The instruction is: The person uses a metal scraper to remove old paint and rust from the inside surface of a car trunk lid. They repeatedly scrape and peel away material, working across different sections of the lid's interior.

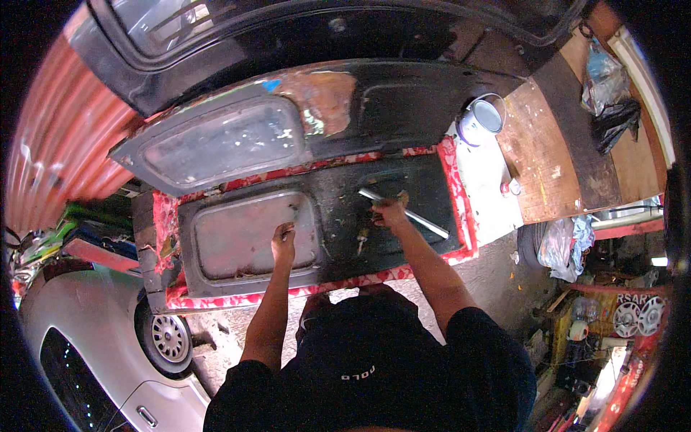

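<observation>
A dark panel (338, 216), which looks like a vehicle door, lies before me with a recessed, dull grey-pink section (237, 237) on its left. My right hand (389, 214) is over the panel's right half, its fingers closed around a straight silver bar (428, 225) that slants down to the right. Above the grey-pink section is my left hand (285, 239), its fingers curled together; whatever they hold, if anything, is too small to make out. A small tan fitting (362, 237) shows on the panel between my hands.
Red-and-white patterned cloth (464, 209) edges the panel. Behind it leans a second dark panel (403, 108) with bare patches. A paint can (482, 119) stands at the right on a wooden board (540, 144). A silver car (108, 345) is at lower left; plastic bags (561, 248) hang at right.
</observation>
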Motion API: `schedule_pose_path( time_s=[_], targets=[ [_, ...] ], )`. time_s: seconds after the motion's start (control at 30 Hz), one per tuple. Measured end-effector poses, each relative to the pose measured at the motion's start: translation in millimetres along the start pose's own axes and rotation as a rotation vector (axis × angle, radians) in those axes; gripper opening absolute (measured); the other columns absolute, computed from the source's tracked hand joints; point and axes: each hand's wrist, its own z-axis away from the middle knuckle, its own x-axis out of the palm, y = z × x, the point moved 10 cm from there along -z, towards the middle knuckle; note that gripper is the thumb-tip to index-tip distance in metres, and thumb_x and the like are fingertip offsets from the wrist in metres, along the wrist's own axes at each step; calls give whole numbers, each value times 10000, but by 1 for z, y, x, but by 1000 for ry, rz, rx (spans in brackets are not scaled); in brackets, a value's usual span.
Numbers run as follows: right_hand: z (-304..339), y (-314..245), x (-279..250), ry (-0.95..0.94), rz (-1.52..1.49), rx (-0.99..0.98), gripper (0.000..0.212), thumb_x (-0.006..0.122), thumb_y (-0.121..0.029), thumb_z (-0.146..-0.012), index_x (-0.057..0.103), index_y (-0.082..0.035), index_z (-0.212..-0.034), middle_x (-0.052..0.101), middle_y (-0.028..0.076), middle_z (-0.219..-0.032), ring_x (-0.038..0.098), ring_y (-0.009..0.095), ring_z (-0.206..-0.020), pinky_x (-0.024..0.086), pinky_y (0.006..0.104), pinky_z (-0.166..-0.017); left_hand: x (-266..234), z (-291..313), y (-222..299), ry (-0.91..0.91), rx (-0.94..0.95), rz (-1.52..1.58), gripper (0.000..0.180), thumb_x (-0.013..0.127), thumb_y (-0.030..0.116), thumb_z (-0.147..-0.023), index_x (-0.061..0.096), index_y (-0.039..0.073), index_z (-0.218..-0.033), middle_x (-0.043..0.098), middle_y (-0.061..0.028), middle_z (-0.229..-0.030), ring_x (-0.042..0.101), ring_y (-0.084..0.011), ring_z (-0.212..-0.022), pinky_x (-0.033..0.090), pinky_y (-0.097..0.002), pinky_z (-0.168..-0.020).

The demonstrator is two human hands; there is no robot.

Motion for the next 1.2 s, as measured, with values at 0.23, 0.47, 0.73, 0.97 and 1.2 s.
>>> schedule_pose_path(
  time_s=[0.23, 0.47, 0.73, 0.97, 1.2],
  targets=[
    [-102, -107, -137, 24, 233, -573, 235, 628, -306, -888, 659, -73, -901, 655, 101, -759, 622, 227, -664, 511, 359, -618, 121, 1, 52, -44, -55, 80, 265, 641, 207, -885, 644, 13, -1066, 666, -73, -988, 607, -158, -921, 467, -301, -848],
    [-56, -124, -175, 160, 527, -270, 481, 467, -433, -924, 719, -67, -742, 685, 110, -707, 655, 242, -744, 495, 356, -778, 174, 6, 65, -54, -85, 132, 284, 592, 269, -926, 626, -4, -996, 651, -74, -801, 636, -153, -757, 503, -288, -663],
    [-78, -53, -155, -62, 955, -403, 418, 354, -285, -940, 682, -86, -776, 686, 64, -654, 670, 245, -639, 545, 364, -719, 177, 11, 41, 68, -237, 215, 172, 569, 155, -886, 556, -13, -857, 539, -66, -600, 546, -192, -412, 467, -319, -349],
    [-59, -72, -158, 135, 463, -390, 332, 503, -148, -865, 623, -92, -1169, 641, 124, -568, 645, 221, -495, 531, 340, -552, 173, 13, 50, 217, -323, 87, 142, 577, 116, -840, 531, -11, -796, 498, -72, -517, 510, -183, -364, 453, -315, -326],
    [-29, -102, -98, -39, 1113, -550, 447, 586, -167, -831, 541, -192, -1275, 687, 113, -893, 673, 252, -874, 539, 409, -748, 169, 14, 38, 145, -138, -149, 364, 624, 348, -842, 684, -10, -869, 700, -157, -757, 689, -236, -680, 526, -354, -689]
  ],
)
